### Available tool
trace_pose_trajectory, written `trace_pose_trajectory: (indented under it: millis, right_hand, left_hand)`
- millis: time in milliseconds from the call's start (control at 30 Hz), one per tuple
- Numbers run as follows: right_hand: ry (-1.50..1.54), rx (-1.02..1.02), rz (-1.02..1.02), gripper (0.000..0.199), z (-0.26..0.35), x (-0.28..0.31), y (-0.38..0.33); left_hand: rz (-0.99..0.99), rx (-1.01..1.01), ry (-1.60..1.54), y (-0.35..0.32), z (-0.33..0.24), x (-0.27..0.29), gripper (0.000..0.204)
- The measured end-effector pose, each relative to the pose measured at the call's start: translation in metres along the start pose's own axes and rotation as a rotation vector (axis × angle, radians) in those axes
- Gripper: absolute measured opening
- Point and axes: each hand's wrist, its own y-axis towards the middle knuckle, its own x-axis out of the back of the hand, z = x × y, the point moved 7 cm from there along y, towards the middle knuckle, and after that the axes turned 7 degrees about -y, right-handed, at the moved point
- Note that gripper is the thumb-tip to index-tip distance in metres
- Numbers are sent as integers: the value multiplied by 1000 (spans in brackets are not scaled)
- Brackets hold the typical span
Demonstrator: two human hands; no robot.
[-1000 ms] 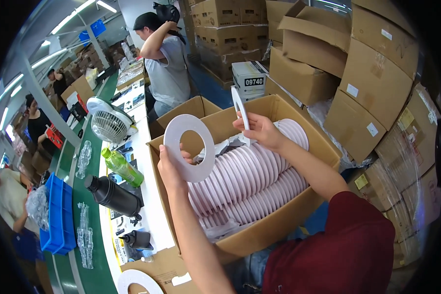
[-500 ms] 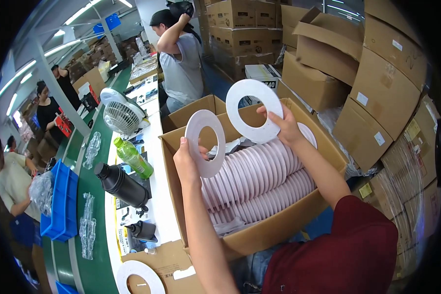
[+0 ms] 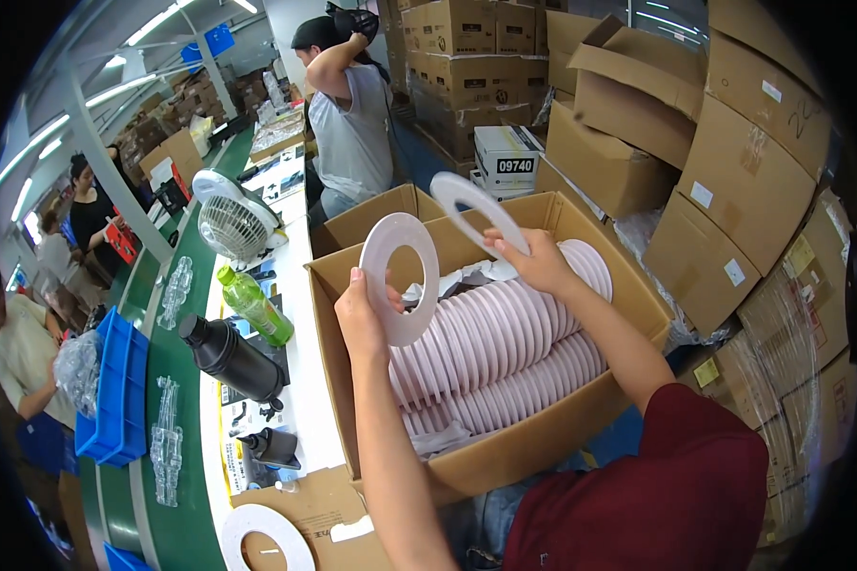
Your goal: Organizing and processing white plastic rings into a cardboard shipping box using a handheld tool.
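- Head view: the left hand (image 3: pixel 360 319) has a pale ring (image 3: pixel 375 266) by its left rim, thumb at the outer edge, fingertips showing through the hole; the fingers are clamped on the band, probably so that the flat face stays in sight.
- Over to the right hand (image 3: pixel 541 262), thumb and fingers pinching a second ring (image 3: pixel 445 193) at its lower edge; this one tilts and blurs, so the exact finger contact is hard to tell.
- Both rings hang above an open carton (image 3: pixel 552 414), packed with rows of rings (image 3: pixel 505 324) standing on edge, likely to save room and make each easy to pick.
- Down at lower left, a loose ring (image 3: pixel 268 517) lies flat, overlapping a cardboard sheet (image 3: pixel 328 500); why it sits apart cannot be told.
- Now the writing: a white box (image 3: pixel 507 157) behind the carton bears a bold dark number panel; a stacked box (image 3: pixel 724 214) at right wears a small white label, too small to read. No lettering shows on the two held rings.
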Motion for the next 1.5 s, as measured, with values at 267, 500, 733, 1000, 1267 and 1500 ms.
trace_pose_trajectory:
  millis: [267,500,733,1000,1267,1500]
  right_hand:
    - [100,137,-361,39,-1,28,3]
    - [183,93,-257,32,-14,11,5]
    - [68,86,-171,30,-11,-3,0]
    - [36,88,-214,27,-6,2,-1]
    - [41,146,-262,27,-2,7,-2]
    - [149,247,-545,35,11,36,-4]
  left_hand:
    - [81,-97,7,-1,1,-2,53]
    - [222,-16,-417,-6,5,-30,55]
    - [167,352,-260,0,37,-7,49]
    - [241,-52,-12,-11,-11,-24,48]
    - [138,23,167,-10,-7,-24,29]
    - [155,19,401,-12,2,-26,26]
